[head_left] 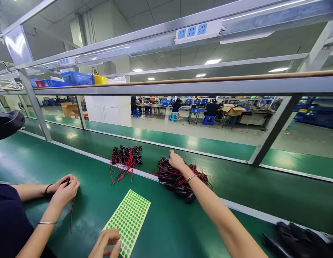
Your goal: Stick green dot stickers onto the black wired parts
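Observation:
A pale yellow sheet with rows of green round stickers (132, 215) lies on the green table. At its lower left corner is my left hand (106, 243), fingers curved and apart, with nothing visible between them. My right hand (177, 160), with a bracelet on its wrist, reaches over the back of a pile of black parts with red wires (179, 190). Its fingers are pressed together, and what they hold, if anything, is too small to tell. A smaller pile of black parts with red and black wires (125, 157) sits to the left.
On the left, a co-worker's hands (64, 191) hold a small black part with a red wire. Black items (303, 240) lie at the lower right. A metal post (276, 129) and an overhead shelf (209, 85) frame the table's far side; baskets (77, 78) stand above.

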Tool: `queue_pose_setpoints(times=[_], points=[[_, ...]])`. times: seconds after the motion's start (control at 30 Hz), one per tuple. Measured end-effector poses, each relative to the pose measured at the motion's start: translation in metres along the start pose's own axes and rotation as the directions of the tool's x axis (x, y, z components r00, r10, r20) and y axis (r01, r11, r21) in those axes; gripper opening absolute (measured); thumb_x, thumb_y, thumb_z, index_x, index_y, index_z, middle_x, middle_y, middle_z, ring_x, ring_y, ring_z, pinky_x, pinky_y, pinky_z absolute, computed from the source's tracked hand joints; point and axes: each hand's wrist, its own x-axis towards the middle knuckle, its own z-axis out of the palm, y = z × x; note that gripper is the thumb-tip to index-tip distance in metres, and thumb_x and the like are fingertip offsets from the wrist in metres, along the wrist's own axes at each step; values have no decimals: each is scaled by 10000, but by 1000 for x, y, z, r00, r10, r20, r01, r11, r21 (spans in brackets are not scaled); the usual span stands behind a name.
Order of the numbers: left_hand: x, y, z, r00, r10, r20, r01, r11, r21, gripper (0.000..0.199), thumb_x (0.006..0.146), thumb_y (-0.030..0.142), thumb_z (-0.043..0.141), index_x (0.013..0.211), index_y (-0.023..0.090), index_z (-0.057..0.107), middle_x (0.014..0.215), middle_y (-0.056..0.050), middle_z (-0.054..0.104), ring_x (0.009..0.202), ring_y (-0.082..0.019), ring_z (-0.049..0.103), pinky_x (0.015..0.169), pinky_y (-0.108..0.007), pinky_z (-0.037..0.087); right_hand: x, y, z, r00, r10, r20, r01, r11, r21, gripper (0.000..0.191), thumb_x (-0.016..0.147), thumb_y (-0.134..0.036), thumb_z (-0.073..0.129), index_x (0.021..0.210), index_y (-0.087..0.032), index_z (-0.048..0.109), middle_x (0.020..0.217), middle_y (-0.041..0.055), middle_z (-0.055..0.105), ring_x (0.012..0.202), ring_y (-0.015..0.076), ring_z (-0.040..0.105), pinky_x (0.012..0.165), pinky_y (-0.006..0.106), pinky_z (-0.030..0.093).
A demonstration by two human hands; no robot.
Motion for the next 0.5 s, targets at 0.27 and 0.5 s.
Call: queue_pose_setpoints(times=[0.27, 0.5], points=[[112, 23, -78, 994, -65, -88, 61, 997, -47, 378, 885, 496, 610, 599, 258, 547, 522, 9, 492, 780, -263, 682, 772, -448, 569, 17, 43, -91, 977, -169, -130, 181, 980, 83, 361, 1034, -355, 638, 1351, -187, 603, 1306, 94, 670, 1107, 256, 687, 956, 490, 584], [69, 12, -61, 997, -27, -66, 21, 996, -92, 375, 881, 563, 642, 642, 275, 621, 827, -47, 752, 1112, -316, 704, 796, -451, 576, 3, 12, -6, 988, -151, 32, 149, 987, 62, 351, 1005, -328, 686, 1320, -185, 626, 1301, 95, 672, 1084, 252, 696, 926, 472, 601]])
